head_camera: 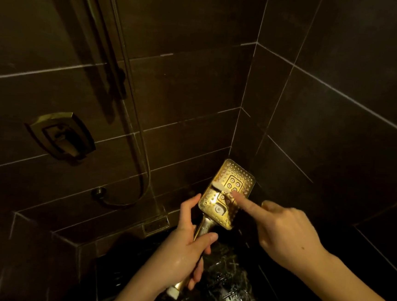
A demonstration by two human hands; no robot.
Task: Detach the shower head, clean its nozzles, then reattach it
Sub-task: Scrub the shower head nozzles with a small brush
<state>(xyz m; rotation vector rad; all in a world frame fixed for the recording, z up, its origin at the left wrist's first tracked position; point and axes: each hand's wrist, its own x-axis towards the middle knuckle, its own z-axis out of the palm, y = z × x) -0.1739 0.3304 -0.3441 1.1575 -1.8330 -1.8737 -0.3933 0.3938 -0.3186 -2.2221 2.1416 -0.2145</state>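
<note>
Dark tiles [198, 90]; hand [286, 232] rubs dimpled gold shower head [225, 191].

Left hand [185, 243] grips handle of gold shower head [227, 193], nozzle face up. Right hand [284, 232] index fingertip presses nozzles. Hose [133, 111] hangs against dark tiled wall [186, 82].

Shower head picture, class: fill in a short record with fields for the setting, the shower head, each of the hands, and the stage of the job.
setting: dark tiled shower corner, wet floor
shower head: gold, rectangular, nozzle face up towards the camera, off the hose
left hand: grips the handle
right hand: forefinger extended, its tip on the nozzle face
wall fittings: gold mixer plate, hose looping to a wall outlet
stage: detached, nozzles being rubbed, not yet reattached
</note>
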